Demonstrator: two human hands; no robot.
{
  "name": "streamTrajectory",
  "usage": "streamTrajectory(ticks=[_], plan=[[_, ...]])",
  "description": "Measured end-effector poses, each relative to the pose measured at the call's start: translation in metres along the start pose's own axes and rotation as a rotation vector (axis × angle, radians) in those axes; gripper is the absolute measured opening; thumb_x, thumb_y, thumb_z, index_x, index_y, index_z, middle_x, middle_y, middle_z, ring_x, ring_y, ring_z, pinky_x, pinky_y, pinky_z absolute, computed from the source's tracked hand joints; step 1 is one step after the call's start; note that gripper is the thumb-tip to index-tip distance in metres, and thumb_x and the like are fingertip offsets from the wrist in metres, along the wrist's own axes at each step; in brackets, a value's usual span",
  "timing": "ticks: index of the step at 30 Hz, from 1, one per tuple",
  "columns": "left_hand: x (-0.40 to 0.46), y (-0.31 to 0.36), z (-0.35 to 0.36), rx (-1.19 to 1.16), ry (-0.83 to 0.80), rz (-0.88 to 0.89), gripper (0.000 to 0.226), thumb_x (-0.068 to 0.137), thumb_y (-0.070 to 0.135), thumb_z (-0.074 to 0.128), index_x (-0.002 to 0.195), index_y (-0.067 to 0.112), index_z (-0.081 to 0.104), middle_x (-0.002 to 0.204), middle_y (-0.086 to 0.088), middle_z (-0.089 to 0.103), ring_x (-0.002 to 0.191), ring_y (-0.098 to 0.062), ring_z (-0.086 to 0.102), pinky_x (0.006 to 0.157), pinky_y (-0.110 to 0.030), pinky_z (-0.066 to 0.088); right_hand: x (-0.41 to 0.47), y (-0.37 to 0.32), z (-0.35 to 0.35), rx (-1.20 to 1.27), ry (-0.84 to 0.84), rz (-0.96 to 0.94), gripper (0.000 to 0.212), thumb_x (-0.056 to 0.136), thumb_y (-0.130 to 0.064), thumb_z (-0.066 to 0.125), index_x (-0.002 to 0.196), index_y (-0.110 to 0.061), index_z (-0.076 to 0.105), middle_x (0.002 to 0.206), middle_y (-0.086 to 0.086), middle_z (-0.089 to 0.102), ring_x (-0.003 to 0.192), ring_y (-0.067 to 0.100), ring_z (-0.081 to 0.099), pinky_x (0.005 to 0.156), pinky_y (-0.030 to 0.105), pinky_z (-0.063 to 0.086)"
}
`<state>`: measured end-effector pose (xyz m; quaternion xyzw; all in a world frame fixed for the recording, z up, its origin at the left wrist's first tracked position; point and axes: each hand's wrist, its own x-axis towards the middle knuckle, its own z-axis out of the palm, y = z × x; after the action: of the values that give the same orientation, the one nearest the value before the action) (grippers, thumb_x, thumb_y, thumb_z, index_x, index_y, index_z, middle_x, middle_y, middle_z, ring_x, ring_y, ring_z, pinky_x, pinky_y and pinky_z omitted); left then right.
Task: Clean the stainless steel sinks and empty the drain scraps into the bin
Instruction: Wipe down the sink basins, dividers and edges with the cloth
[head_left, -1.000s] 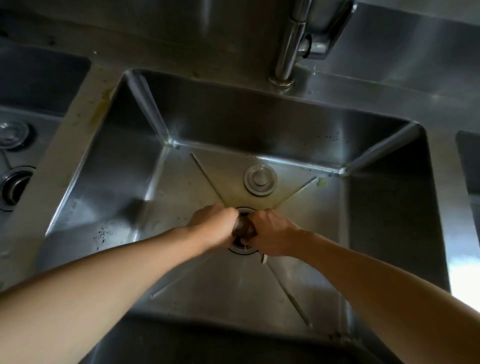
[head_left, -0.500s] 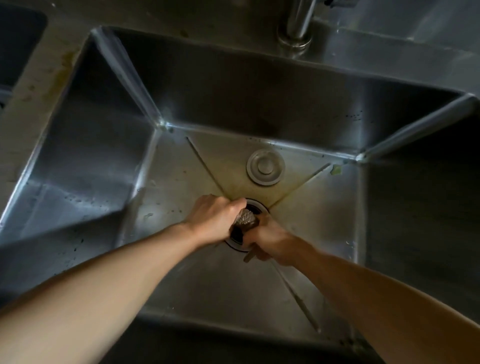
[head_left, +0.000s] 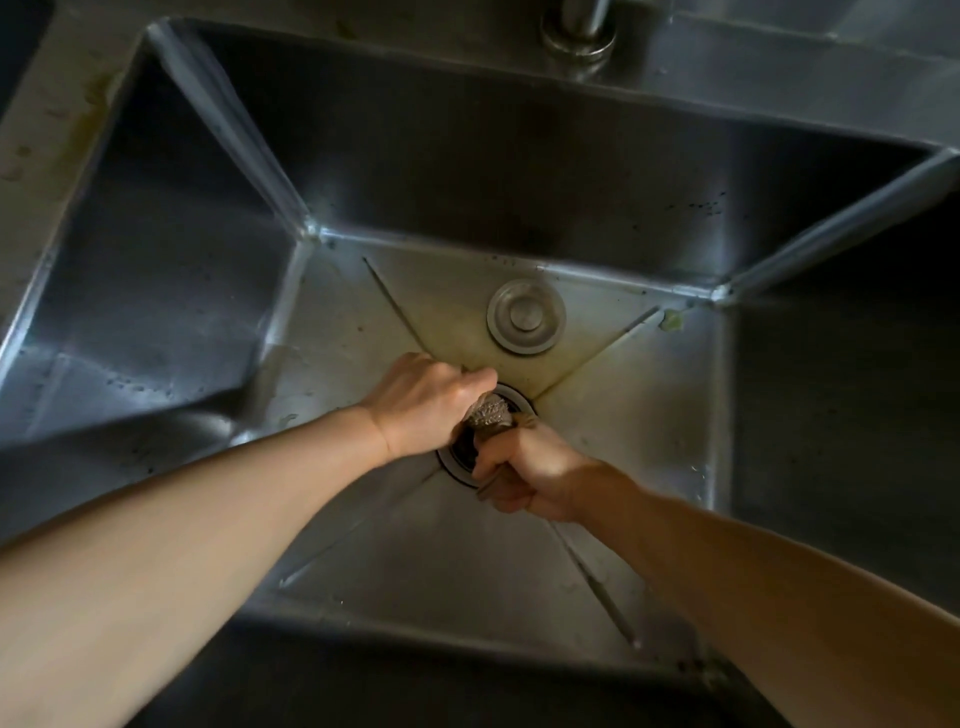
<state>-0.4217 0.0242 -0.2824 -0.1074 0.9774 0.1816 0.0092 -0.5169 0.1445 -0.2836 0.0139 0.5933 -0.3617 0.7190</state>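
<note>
A deep stainless steel sink (head_left: 649, 426) fills the view. Both hands meet at its round drain opening (head_left: 462, 462) in the middle of the floor. My left hand (head_left: 421, 402) grips a perforated metal drain strainer basket (head_left: 491, 413) tilted at the opening's upper edge. My right hand (head_left: 524, 470) is closed around a thin handle-like object; what it is stays hidden by the fingers. A round metal drain plug (head_left: 525, 316) lies flat on the sink floor just behind the drain.
The faucet base (head_left: 579, 31) stands on the back ledge. A pale green food scrap (head_left: 672, 319) sits in the far right corner of the sink floor. Dark specks dot the back wall (head_left: 696, 205). A stained counter strip (head_left: 47, 119) borders the left.
The view has moved closer and lower into the sink. The strainer basket has come up out of the drain between my hands, and my right hand has slid toward me below it.
</note>
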Motion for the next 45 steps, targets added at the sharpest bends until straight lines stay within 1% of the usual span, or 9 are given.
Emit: streamTrajectory(ticks=[8,11,18,22,27,31,34,40,45], plan=[[-0.001,0.002,0.009,0.035,-0.021,-0.055,0.034,0.053,-0.016,0.068,0.074,0.008,0.054,0.046,-0.003,0.046,0.036,-0.023,0.043,0.041,-0.023,0.028,0.001,0.006,0.002,-0.084,0.027,-0.029,0.042,0.081,0.011,0.048,0.052,-0.015,0.031,0.039,0.000,0.028,0.031,0.013,0.024,0.041,0.016,0.016],[-0.003,0.014,0.002,0.057,-0.119,-0.220,0.032,0.075,-0.007,0.059,0.093,0.015,0.044,0.063,-0.001,0.048,0.054,-0.022,0.047,0.051,-0.029,0.037,-0.010,-0.004,0.005,-0.454,0.163,-0.103,0.018,0.079,-0.001,0.066,0.075,-0.014,0.054,0.058,0.002,0.054,0.050,0.014,0.052,0.042,0.022,0.035],[-0.028,0.021,-0.023,-0.342,-0.370,-0.751,0.036,0.082,0.006,0.052,0.104,0.021,0.029,0.093,-0.004,0.051,0.079,-0.024,0.053,0.063,-0.032,0.040,-0.036,-0.020,0.006,-0.622,0.243,-0.078,0.067,0.081,0.005,0.059,0.140,-0.021,0.039,0.132,0.007,0.048,0.118,0.024,0.049,0.092,0.032,0.048],[-0.035,0.023,-0.028,-0.626,-0.329,-0.970,0.036,0.085,0.010,0.054,0.107,0.021,0.029,0.095,-0.008,0.052,0.090,-0.028,0.057,0.065,-0.032,0.045,-0.055,-0.032,0.021,-0.617,0.368,-0.128,0.044,0.092,0.000,0.047,0.134,-0.011,0.048,0.119,0.011,0.054,0.105,0.023,0.051,0.082,0.029,0.047],[-0.046,0.044,-0.061,-0.956,-0.186,-0.903,0.031,0.081,0.003,0.059,0.105,0.015,0.045,0.084,-0.002,0.050,0.082,-0.018,0.048,0.064,-0.027,0.037,-0.088,-0.034,0.044,0.033,0.299,0.032,0.036,0.095,-0.042,0.051,0.110,-0.009,0.055,0.109,0.015,0.061,0.104,0.032,0.061,0.076,0.037,0.049],[-0.057,0.053,-0.096,-1.071,-0.191,-0.860,0.042,0.076,0.013,0.071,0.116,0.012,0.058,0.106,-0.009,0.063,0.102,-0.024,0.057,0.082,-0.031,0.040,-0.119,-0.034,0.054,0.214,0.377,-0.221,0.014,0.094,0.001,0.050,0.107,-0.005,0.053,0.095,0.016,0.064,0.076,0.021,0.067,0.057,0.026,0.055],[-0.063,0.063,-0.124,-1.115,-0.169,-0.841,0.012,0.085,0.022,0.069,0.095,0.017,0.065,0.096,0.001,0.066,0.101,-0.016,0.057,0.083,-0.028,0.036,-0.149,-0.034,0.057,0.228,0.385,-0.353,0.019,0.095,0.007,0.041,0.101,-0.009,0.049,0.068,0.003,0.051,0.041,0.002,0.055,0.057,0.024,0.051],[-0.067,0.099,-0.167,-1.240,-0.050,-0.727,0.009,0.084,0.008,0.067,0.086,0.017,0.065,0.080,0.005,0.068,0.088,-0.013,0.060,0.074,-0.024,0.040,-0.203,-0.040,0.079,0.207,0.345,-0.591,0.021,0.094,0.010,0.037,0.107,0.001,0.052,0.102,0.020,0.060,0.082,0.020,0.061,0.069,0.027,0.053],[-0.066,0.114,-0.202,-1.254,0.208,-0.681,0.009,0.082,0.000,0.064,0.082,0.009,0.061,0.089,-0.010,0.068,0.094,-0.027,0.062,0.087,-0.036,0.046,-0.230,-0.039,0.084,-0.070,0.710,-0.679,0.020,0.090,-0.001,0.056,0.108,-0.010,0.057,0.096,0.007,0.065,0.082,0.015,0.062,0.065,0.024,0.053]])
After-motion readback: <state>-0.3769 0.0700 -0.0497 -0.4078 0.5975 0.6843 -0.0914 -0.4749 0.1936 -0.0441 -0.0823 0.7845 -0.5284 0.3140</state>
